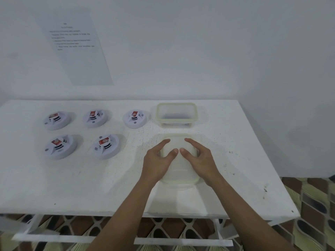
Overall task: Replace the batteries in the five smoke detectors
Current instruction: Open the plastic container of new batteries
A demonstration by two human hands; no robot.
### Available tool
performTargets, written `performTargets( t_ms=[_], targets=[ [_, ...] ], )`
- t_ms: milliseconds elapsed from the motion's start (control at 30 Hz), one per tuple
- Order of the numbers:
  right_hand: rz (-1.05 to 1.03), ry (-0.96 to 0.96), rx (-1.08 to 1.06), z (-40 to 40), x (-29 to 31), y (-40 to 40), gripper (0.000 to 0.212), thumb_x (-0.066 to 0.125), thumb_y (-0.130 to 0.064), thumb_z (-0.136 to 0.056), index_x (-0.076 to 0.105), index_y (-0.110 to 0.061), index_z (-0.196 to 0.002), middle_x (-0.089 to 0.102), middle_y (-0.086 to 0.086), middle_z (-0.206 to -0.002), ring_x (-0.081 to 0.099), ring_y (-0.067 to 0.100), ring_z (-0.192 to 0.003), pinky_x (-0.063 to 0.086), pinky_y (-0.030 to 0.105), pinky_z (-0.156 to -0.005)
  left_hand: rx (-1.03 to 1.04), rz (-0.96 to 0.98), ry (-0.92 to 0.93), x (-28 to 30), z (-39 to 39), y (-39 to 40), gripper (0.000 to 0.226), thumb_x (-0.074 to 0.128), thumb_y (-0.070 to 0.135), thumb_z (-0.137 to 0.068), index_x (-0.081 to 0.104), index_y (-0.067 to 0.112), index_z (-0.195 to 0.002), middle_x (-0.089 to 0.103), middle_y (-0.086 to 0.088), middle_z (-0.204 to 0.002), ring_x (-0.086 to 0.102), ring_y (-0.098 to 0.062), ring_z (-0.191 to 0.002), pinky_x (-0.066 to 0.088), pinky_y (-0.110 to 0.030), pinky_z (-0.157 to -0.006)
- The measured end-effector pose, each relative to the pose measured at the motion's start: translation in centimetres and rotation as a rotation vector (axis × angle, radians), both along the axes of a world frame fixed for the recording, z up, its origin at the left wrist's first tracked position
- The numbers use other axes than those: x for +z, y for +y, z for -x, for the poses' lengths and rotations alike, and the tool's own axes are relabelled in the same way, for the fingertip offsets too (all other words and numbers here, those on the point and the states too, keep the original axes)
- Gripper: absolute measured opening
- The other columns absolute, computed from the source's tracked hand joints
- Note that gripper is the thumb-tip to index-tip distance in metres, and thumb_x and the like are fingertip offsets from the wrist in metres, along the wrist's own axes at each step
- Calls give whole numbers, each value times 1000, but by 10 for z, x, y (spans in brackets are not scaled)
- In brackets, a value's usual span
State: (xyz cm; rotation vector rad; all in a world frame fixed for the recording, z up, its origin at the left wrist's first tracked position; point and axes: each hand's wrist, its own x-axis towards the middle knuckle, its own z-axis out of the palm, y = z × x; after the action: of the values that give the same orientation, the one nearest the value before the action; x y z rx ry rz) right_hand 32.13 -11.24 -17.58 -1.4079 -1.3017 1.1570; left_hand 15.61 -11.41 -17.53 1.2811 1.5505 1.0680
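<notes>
Two bare forearms come up from the bottom of the frame, and both hands sit on a translucent container [178,176] with a pale green rim, low and right of centre on the white surface [90,187]. Left hand [157,160] has its fingers loosely bent over the container's left side, index finger stretched toward the far edge. Right hand [199,160] mirrors it on the right side. The two thumbs nearly meet over the middle of the container. Honestly can't tell if either grip is actually clamping the thing or just resting on it, it's pretty blurry there.

Just beyond the hands there's a second container [176,115], open, clear, same greenish rim; something dark lies at its bottom, too blurry to name.

All five smoke detectors are over on the left half of the frame, white round discs each with a red-labelled battery sticking up: two in the nearer row [60,146] [106,145], three in the farther row [57,119] [95,117] [135,117].

Upper left, a printed sheet [76,46] hangs on the white wall [217,51], text unreadable.
</notes>
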Motion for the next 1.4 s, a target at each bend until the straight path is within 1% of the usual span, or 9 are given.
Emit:
performTargets(
  t_ms=[167, 300, 433, 567, 767, 900, 1067, 1233, 1400],
  targets=[
    [-16, -29, 55, -3, -3, 4, 38, 71, -40, -90, 62, -44, -127, 56, -22, -135, 51, -6, -122, 38, 20, -109, -74, 27, -13, -3, 2, 5, 30, 57, 45, -93, 56, 60, -119, 50, 23, -118, 47, 14, -104, 32, -14, -87],
    [22, -110, 283, -17, 10, 27, 43, 73, -40, -89, 63, -38, -130, 56, -15, -143, 53, 6, -131, 42, 35, -114, -153, 24, 217, 4, 16, 27, 44, 58, 38, -91, 50, 51, -132, 38, 8, -132, 41, -8, -126, 29, -25, -100],
    [23, -283, 455, -28, 28, 48, 45, 80, -45, -80, 65, -45, -123, 59, -24, -128, 56, -7, -114, 45, 7, -88, -328, -7, 325, 20, 26, 44, 60, 63, 59, -84, 44, 48, -140, 42, 20, -138, 35, 0, -128, 27, -26, -102],
    [-33, -362, 205, -28, 26, 51, 66, 88, -51, -66, 64, -38, -126, 61, -15, -111, 60, -3, -76, 42, 9, -67, -250, 6, 219, 18, 26, 46, 63, 73, 54, -79, 51, 39, -136, 52, 9, -141, 48, -12, -129, 41, -34, -104],
    [-53, -292, -78, -26, 3, 17, 62, 75, -51, -82, 54, -33, -138, 51, -8, -125, 52, 11, -111, 43, 25, -92, 192, 24, 107, 5, 3, 17, 69, 71, 54, -80, 40, 37, -140, 31, 3, -123, 48, -15, -99, 40, -27, -82],
    [12, -233, -164, -25, -4, 0, 69, 68, -53, -88, 39, -39, -149, 42, -3, -128, 52, 16, -113, 47, 33, -95, 318, 4, 128, 1, -12, -2, 72, 68, 58, -80, 34, 35, -139, 25, 6, -116, 47, 0, -77, 37, -18, -64],
    [63, -250, -42, -27, -2, -4, 62, 61, -59, -90, 37, -49, -146, 41, -3, -126, 43, 11, -114, 33, 27, -97, 232, 25, 164, 3, -5, -5, 72, 68, 63, -77, 33, 40, -136, 30, 4, -118, 43, 5, -77, 36, -20, -65],
    [74, -299, -1, -36, 10, -2, 60, 66, -58, -87, 45, -48, -143, 39, -1, -123, 43, 12, -113, 32, 27, -94, 57, 20, 214, 8, 15, 3, 58, 72, 61, -76, 51, 49, -129, 35, 3, -118, 47, -11, -106, 36, -21, -87],
    [31, -353, -27, -38, 24, -7, 59, 69, -55, -85, 51, -43, -140, 47, -2, -118, 47, 10, -109, 35, 26, -90, 35, 44, 196, 14, 20, 3, 52, 74, 61, -72, 58, 49, -120, 36, 1, -121, 47, -9, -108, 34, -7, -65]
  ],
)
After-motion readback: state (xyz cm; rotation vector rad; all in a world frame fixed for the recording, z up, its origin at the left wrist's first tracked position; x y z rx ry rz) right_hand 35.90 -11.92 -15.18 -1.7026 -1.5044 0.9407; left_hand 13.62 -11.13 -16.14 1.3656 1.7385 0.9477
